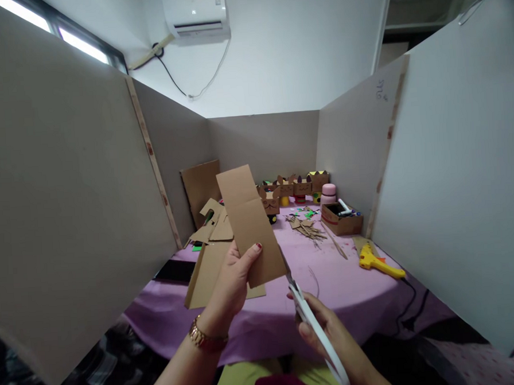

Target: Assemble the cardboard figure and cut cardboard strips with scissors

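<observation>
My left hand (239, 274) grips a long rectangular piece of brown cardboard (250, 221) near its lower end, thumb on the near face. A faint crease runs across its upper part. In my right hand (318, 321) is a pair of scissors with white handles (318, 330). The blades (288, 271) meet the cardboard's lower right edge; how far they are apart I cannot make out. Behind the held piece, a larger cardboard sheet (197, 282) lies on the pink tablecloth (285, 320).
Cardboard animal figures (302, 187) stand at the back. Thin cardboard strips (306, 227) lie mid-table. To the right are a box of pens (342, 222), a pink bottle (328, 194) and a corded yellow glue gun (379, 262). Partition panels (344, 130) enclose the table; a black phone-like slab (175, 271) lies left.
</observation>
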